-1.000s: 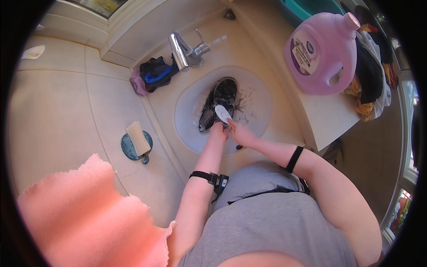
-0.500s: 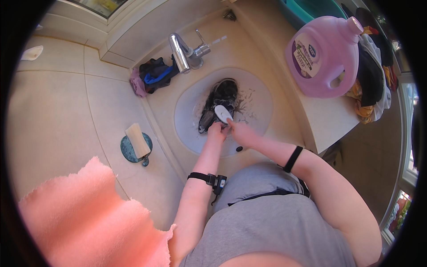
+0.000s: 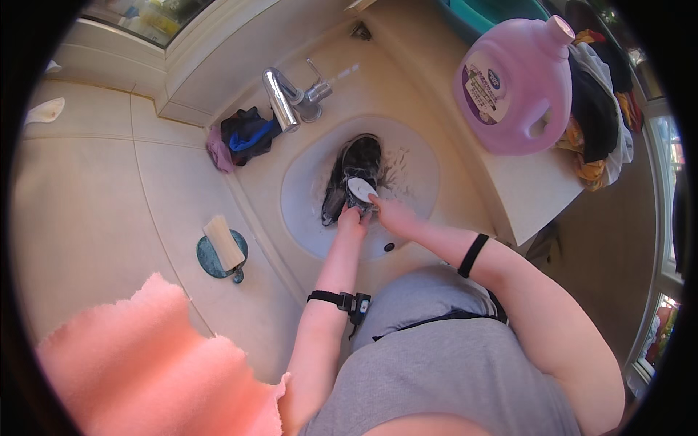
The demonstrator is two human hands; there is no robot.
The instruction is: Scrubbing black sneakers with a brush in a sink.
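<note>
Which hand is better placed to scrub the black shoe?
Probably the right hand: it holds the white brush over the black shoe, while the left hand holds the shoe's near end.

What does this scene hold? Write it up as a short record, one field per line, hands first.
Left hand: at the near end of a black shoe with a pale sole edge; its grip is partly hidden
Right hand: holds a white, oval, brush-like tool against the shoe
Shoe's place: inside a white oval basin
Beside the silver metal tap: crumpled black, blue and purple cloth
Left surface: cream rectangular block on a round teal dish
Right counter: pink-purple plastic jug with a handle
</note>
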